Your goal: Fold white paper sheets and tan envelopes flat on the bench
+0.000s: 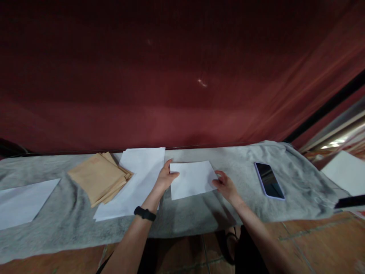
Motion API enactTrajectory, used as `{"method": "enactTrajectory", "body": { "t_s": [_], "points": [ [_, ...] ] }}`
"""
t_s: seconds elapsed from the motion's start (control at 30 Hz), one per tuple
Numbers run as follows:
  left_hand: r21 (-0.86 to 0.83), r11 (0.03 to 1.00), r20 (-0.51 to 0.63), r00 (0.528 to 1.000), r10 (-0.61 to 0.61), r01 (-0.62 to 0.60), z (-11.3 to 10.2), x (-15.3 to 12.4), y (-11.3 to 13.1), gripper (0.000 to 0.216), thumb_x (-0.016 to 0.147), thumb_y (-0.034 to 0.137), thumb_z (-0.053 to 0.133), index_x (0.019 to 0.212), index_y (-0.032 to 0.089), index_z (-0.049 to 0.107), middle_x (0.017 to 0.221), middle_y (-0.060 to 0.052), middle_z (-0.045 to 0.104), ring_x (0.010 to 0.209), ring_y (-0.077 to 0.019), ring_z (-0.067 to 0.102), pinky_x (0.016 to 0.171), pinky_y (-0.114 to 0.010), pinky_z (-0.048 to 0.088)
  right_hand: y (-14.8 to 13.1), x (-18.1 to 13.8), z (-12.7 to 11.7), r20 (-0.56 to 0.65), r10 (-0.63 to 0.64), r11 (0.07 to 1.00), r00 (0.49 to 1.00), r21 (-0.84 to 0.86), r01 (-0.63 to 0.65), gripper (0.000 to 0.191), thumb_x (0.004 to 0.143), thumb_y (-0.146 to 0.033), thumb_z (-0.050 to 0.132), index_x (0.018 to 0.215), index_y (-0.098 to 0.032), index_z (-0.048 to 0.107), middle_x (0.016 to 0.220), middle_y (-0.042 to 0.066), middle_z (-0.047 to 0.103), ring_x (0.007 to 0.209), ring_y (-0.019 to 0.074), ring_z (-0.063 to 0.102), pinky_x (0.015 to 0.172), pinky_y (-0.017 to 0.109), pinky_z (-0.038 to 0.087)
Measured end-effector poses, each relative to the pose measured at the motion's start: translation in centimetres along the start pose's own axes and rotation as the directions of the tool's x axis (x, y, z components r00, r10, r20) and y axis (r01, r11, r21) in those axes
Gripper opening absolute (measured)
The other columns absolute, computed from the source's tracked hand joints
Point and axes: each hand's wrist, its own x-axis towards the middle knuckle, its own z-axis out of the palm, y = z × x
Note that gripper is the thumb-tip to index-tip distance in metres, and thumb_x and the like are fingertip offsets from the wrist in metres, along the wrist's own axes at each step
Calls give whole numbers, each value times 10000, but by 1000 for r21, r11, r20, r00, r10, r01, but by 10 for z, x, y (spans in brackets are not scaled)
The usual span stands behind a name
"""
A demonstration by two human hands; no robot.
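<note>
A sheet of white paper (192, 180), about half the size of the sheets to its left, is held between my hands just over the grey cloth. My left hand (165, 176) pinches its left edge, thumb on top and fingers behind. At the right edge my right hand (226, 185) grips it the same way, thumb on the face. Whether the paper is folded I cannot tell. Left of it lies a stack of larger white sheets (145, 163), partly under a pile of brown paper envelopes (98, 177).
The grey cloth (236, 160) covers a long narrow surface. A phone (269, 180) in a lilac case lies at right. Another white sheet (25, 203) is at far left. A dark red fabric wall (182, 95) rises behind. A white panel (346, 173) stands at far right.
</note>
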Motion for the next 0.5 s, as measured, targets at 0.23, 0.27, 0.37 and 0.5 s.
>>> {"method": "enactTrajectory", "body": {
  "t_s": [0.23, 0.27, 0.37, 0.5],
  "points": [
    [461, 865, -69, 964, 256, -197, 10, 1, -3, 661, 760, 99, 658, 1399, 206, 529, 1145, -71, 685, 1028, -247, 675, 982, -390, 532, 4, -13, 7, 57, -128, 806, 990, -576, 138, 603, 871, -230, 502, 1468, -163, 456, 913, 83, 758, 839, 253, 715, 753, 332, 507],
    [509, 837, -64, 960, 272, -203, 12, 0, -2, 632, 771, 95, 647, 1386, 201, 548, 1189, -88, 666, 1071, -258, 664, 1011, -397, 519, 4, -15, 7, 69, -127, 786, 990, -601, 143, 596, 878, -229, 498, 1470, -166, 458, 931, 86, 763, 861, 254, 720, 764, 330, 507],
    [602, 769, -38, 955, 295, -214, 15, -5, -1, 564, 793, 78, 612, 1348, 178, 593, 1257, -118, 621, 1132, -267, 644, 1073, -395, 483, 4, -16, 7, 110, -108, 754, 988, -638, 154, 553, 896, -240, 490, 1447, -187, 494, 917, 68, 774, 827, 243, 730, 762, 321, 509],
    [654, 725, -12, 955, 296, -217, 18, -11, -2, 528, 812, 62, 575, 1328, 163, 614, 1326, -131, 574, 1132, -253, 645, 1087, -371, 477, 3, -15, 5, 138, -107, 755, 985, -633, 171, 518, 893, -219, 480, 1407, -205, 544, 1020, 70, 781, 891, 236, 739, 798, 315, 520]
  ]
}}
